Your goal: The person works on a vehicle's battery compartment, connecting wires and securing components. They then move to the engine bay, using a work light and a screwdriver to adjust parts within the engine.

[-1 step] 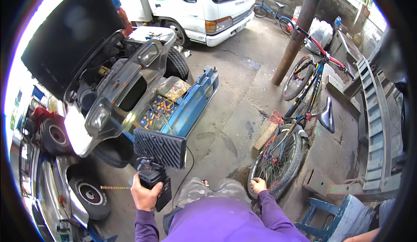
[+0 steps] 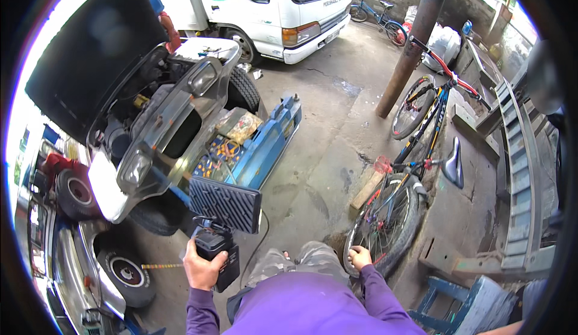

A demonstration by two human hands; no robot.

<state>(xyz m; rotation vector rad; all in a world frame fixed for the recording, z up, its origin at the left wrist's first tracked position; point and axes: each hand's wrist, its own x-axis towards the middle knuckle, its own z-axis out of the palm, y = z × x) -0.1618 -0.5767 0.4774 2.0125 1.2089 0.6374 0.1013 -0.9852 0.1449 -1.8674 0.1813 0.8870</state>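
My left hand (image 2: pixel 203 266) is wrapped round a black box-shaped device (image 2: pixel 215 245), held in front of me at the left. A wide black ribbed panel (image 2: pixel 226 204) is just beyond it, and a thin black cable hangs down beside the two. Whether the panel is joined to the device cannot be made out. My right hand (image 2: pixel 360 257) is closed, fingers curled in a pinch, over the near edge of the bicycle's rear wheel (image 2: pixel 385 229). What it holds, if anything, is hidden, and I cannot tell whether it touches the tyre.
At the left stands a vehicle with a raised black hood (image 2: pixel 96 52); a blue metal bumper (image 2: pixel 265 148) lies before it. A white truck (image 2: pixel 277 16) is parked beyond. The bicycle (image 2: pixel 433 118) leans near a rusty pole (image 2: pixel 412 52). A ladder-like metal frame (image 2: pixel 519 166) and blue stool (image 2: pixel 460 302) are right.
The surroundings have shifted slightly left in the picture, while the black device and panel sit slightly further right. Both hands keep their grip shape.
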